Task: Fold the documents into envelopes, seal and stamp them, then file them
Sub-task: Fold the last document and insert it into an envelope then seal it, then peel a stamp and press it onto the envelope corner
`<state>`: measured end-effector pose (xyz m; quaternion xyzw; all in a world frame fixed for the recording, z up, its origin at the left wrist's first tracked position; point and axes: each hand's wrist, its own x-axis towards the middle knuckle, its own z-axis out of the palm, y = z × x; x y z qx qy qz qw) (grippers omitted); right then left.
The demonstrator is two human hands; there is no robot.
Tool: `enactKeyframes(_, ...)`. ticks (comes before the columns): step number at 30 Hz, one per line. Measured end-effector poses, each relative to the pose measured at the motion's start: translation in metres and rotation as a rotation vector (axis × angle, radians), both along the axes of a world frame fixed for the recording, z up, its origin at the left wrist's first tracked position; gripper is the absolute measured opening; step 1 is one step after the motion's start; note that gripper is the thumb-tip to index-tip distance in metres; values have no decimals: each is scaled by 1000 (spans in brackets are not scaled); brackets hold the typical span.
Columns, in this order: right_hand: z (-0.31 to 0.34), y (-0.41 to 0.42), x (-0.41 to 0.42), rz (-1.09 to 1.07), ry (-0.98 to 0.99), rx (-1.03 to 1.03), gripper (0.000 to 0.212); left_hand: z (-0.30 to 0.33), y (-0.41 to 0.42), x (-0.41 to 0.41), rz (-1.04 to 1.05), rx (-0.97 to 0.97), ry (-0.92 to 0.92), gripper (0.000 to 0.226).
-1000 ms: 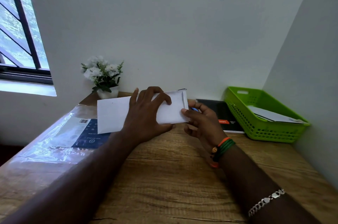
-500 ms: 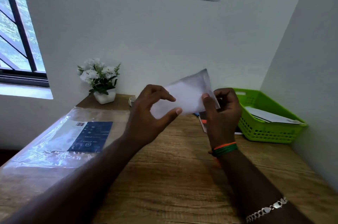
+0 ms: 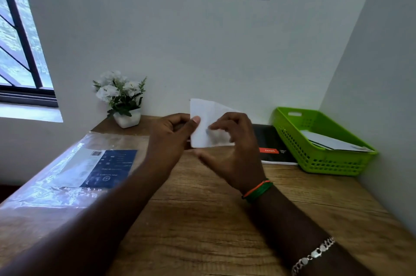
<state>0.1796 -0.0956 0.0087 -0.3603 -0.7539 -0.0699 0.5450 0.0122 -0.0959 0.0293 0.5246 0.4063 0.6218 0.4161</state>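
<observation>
**White envelope held up between both hands above the table**

The left hand (image 3: 173, 133) pinches the left edge of the white envelope (image 3: 202, 118), thumb on the near face and fingers curled behind it. The right hand (image 3: 234, 151) is curled around the envelope's right side, fingers bent over its front and blurred by motion; it grips the paper too, though exactly where the fingertips press cannot be told. The envelope is clear of the table (image 3: 202, 219), standing nearly on edge with its plain white face towards the camera, its upper left corner sharp and its top edge sloping down to the right behind the right hand. No print or stamp can be made out on the side that shows.

Half a second ago the envelope was tilted with one corner pointing up and the hands further apart; now it stands squarer and the hands have closed in on it. A second ago it lay low and lengthwise over the table.

Behind the right hand lies a black booklet (image 3: 272, 147) with a red label, and just beside that a green basket (image 3: 315, 163) holding white papers. To the left lie a clear plastic packet (image 3: 74, 169) and a potted white flower (image 3: 121, 97).
</observation>
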Motion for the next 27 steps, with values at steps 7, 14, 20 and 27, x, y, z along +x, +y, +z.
enactKeyframes(7,-7,39,59,-350,235,-273,10,3,40,-65,-35,-452,-238,18)
enactKeyframes(14,-27,49,61,-367,-210,-750,19,-12,57,-102,33,-687,12,25)
enactKeyframes(20,-18,45,61,-473,-421,-738,24,-18,65,-110,244,-698,447,28)
enactKeyframes(27,-17,40,59,-349,-383,-746,13,-16,60,-112,251,-571,728,24)
